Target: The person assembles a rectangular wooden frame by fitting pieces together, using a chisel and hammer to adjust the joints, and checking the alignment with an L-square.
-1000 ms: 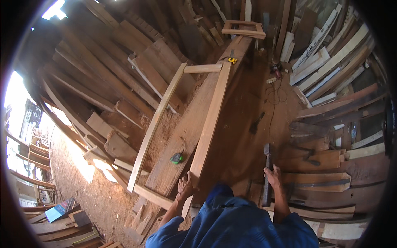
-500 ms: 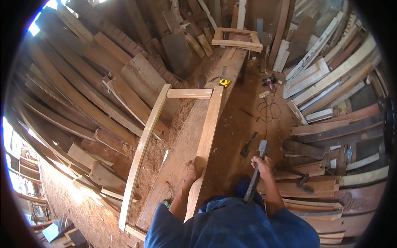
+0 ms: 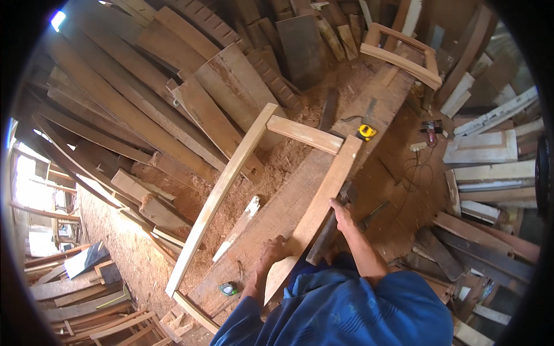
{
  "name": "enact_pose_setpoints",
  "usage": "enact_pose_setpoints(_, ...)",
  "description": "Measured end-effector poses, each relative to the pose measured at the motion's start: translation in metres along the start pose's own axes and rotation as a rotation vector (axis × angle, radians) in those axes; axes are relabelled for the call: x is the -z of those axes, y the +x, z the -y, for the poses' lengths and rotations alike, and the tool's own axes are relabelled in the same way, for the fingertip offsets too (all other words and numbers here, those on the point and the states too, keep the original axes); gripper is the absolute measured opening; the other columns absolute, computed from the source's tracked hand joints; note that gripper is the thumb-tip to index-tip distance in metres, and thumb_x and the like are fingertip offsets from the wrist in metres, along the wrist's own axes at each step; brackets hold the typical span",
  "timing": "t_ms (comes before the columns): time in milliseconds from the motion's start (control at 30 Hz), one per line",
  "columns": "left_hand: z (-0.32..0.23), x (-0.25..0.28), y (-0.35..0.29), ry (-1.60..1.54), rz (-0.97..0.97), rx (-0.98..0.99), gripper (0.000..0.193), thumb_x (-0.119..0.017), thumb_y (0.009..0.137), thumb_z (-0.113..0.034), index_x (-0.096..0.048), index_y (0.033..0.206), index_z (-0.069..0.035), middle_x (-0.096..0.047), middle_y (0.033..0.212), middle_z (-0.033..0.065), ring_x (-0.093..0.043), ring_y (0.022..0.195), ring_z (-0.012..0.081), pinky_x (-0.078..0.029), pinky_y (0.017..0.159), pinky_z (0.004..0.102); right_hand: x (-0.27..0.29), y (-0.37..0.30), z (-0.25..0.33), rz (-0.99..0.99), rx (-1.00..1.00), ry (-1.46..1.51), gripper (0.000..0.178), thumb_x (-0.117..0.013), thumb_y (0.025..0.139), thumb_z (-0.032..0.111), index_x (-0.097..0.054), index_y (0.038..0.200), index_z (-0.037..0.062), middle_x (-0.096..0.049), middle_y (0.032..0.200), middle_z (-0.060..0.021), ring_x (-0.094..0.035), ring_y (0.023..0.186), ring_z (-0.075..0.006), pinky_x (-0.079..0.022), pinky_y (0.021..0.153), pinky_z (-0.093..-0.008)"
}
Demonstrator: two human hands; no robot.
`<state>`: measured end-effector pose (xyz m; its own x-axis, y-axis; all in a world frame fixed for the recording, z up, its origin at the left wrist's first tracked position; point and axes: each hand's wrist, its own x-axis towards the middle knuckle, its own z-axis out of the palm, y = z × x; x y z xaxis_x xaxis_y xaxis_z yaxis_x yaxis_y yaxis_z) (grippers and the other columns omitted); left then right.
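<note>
A long rectangular wooden frame (image 3: 325,202) lies with its right rail on a thick plank bench (image 3: 288,196), while its left rail extends over the shavings. My left hand (image 3: 274,250) is closed on the right rail, near my body. In my right hand (image 3: 344,219) is a long dark bar with a blocky end (image 3: 323,238), which slants alongside that rail's outer edge. Its exact kind is unclear, and the hand and rail partly hide it. Farther up the bench sits a yellow tape measure (image 3: 366,132); a second, green-and-dark tape measure (image 3: 228,288) lies by my left forearm.
A smaller wooden frame (image 3: 401,60) rests on the bench's far end. Right of the bench, a power tool (image 3: 430,134) with a cord lies on the floor. Boards (image 3: 138,132) lean along the left, and more timber (image 3: 490,179) is stacked on the right. A whitish strip (image 3: 237,228) lies inside the frame.
My right hand has brought the dark bar leftward, from beside my body to the rail's outer edge. My left hand stays on the rail. The view has turned, so the scene appears rotated.
</note>
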<state>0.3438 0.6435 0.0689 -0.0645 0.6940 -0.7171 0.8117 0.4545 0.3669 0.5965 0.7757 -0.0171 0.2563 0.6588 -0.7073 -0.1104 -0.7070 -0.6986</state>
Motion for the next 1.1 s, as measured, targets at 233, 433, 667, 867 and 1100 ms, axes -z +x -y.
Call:
enact_pose_setpoints(233, 0.063, 0.145, 0.122, 0.018, -0.772, -0.164, 0.068, -0.07, 0.085, -0.048, -0.05, 0.134, -0.005, -0.065, 0.104, 0.0231, -0.062, 0.099, 0.0351, -0.049, 0.086, 0.0495, 0.013, -0.008, 0.008, 0.256, -0.154, 0.149, 0.046, -0.077, 0.086, 0.029, -0.062, 0.121, 0.0026, -0.066, 0.112, -0.009, -0.064, 0.096, -0.0221, -0.054, 0.083, -0.0365)
enact_pose_setpoints(433, 0.09, 0.245, 0.231, 0.139, -0.711, -0.01, 0.092, -0.078, 0.073, -0.05, -0.039, 0.142, -0.005, -0.057, 0.129, 0.0255, -0.056, 0.115, 0.0433, -0.046, 0.093, 0.0544, 0.018, 0.0, 0.0, 0.18, -0.013, 0.103, 0.03, -0.077, 0.087, 0.018, -0.067, 0.112, 0.0041, -0.069, 0.103, -0.0042, -0.065, 0.091, -0.0171, -0.053, 0.079, -0.0335)
enact_pose_setpoints(667, 0.083, 0.235, 0.257, -0.008, -0.477, 0.002, 0.101, -0.081, 0.068, -0.054, -0.041, 0.142, 0.002, -0.063, 0.124, 0.0278, -0.062, 0.113, 0.0419, -0.05, 0.094, 0.0478, 0.018, -0.026, 0.004, 0.231, -0.053, 0.262, 0.022, -0.072, 0.091, 0.021, -0.067, 0.107, 0.0075, -0.067, 0.096, -0.0021, -0.065, 0.091, -0.0172, -0.054, 0.08, -0.0339)
enact_pose_setpoints(867, 0.039, 0.226, 0.217, 0.057, -0.415, -0.005, 0.096, -0.081, 0.07, -0.051, -0.04, 0.142, -0.002, -0.065, 0.119, 0.0259, -0.062, 0.112, 0.0421, -0.051, 0.092, 0.0485, 0.06, -0.033, -0.016, 0.212, 0.025, 0.212, 0.026, -0.07, 0.092, 0.015, -0.062, 0.114, 0.0048, -0.065, 0.102, -0.0058, -0.065, 0.09, -0.0197, -0.055, 0.076, -0.0348)
enact_pose_setpoints(1100, 0.101, 0.213, 0.254, 0.168, -0.554, -0.141, 0.074, -0.08, 0.075, -0.046, -0.049, 0.127, -0.004, -0.069, 0.103, 0.0247, -0.067, 0.096, 0.0428, -0.053, 0.081, 0.0489, 0.091, -0.012, -0.002, 0.347, -0.198, 0.322, 0.041, -0.071, 0.09, 0.015, -0.056, 0.127, 0.0056, -0.062, 0.105, -0.0038, -0.061, 0.098, -0.0191, -0.052, 0.084, -0.0348)
